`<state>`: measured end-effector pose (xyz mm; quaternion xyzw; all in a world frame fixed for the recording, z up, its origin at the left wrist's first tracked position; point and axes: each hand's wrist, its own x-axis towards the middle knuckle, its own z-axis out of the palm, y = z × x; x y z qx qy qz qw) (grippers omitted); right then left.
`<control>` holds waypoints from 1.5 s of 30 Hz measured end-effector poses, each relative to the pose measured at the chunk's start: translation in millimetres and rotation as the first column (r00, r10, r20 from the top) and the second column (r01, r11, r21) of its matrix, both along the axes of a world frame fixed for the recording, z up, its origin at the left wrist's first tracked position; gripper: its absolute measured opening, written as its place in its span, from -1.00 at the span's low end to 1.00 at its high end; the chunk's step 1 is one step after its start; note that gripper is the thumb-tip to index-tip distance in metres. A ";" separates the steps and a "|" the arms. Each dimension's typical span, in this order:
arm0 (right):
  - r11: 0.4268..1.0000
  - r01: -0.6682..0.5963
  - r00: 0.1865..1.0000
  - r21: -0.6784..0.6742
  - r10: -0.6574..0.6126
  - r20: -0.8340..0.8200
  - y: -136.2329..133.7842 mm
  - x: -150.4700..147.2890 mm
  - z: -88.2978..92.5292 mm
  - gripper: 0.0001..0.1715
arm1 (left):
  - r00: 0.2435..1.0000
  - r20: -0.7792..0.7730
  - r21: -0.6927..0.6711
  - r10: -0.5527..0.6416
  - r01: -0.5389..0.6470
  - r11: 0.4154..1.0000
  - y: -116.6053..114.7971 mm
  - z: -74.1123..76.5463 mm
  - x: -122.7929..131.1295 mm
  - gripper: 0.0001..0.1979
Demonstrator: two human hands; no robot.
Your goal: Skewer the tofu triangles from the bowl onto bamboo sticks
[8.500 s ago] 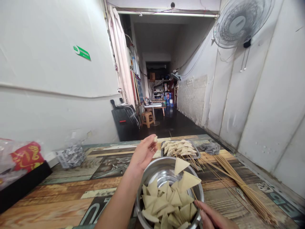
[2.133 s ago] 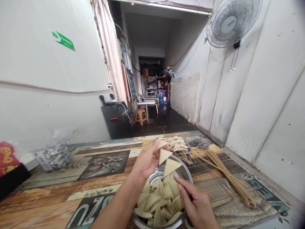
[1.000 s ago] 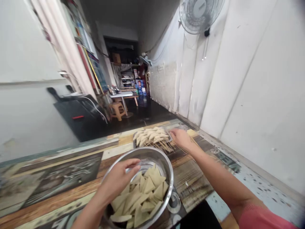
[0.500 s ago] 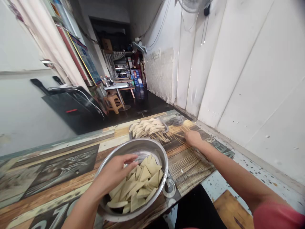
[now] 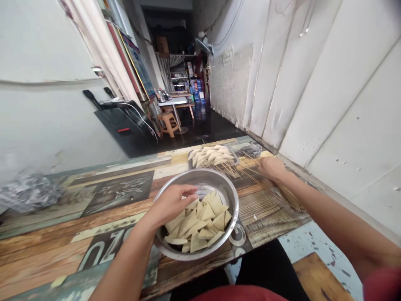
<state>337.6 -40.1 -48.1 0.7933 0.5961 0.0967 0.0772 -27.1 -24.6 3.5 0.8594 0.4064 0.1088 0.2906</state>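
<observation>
Where behind right hand, skewers invisible

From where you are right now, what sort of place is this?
Perhaps a small eatery: there's a round silver metal bowl of pale triangular pieces, a silver metal tray of similar pieces with thin wooden sticks, and a white-topped table with a brown plastic stool beyond.
</observation>
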 end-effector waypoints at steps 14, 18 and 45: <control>0.859 -0.184 0.901 0.478 0.341 -0.266 -12.3 -46.9 34.5 -0.78 | 0.927 -0.364 0.126 -0.094 0.149 0.981 -6.3 -11.9 62.8 -0.75; 0.798 -0.190 0.799 0.571 0.464 -0.383 -40.4 -70.4 38.5 -0.82 | 0.920 -0.382 0.157 -0.090 0.161 0.974 -8.7 -14.5 68.5 -0.84; 0.791 0.217 0.009 0.572 0.584 -0.812 -82.5 -152.5 37.3 -0.77 | 0.831 0.501 -0.414 0.241 -0.015 0.910 -27.8 37.0 50.4 -0.70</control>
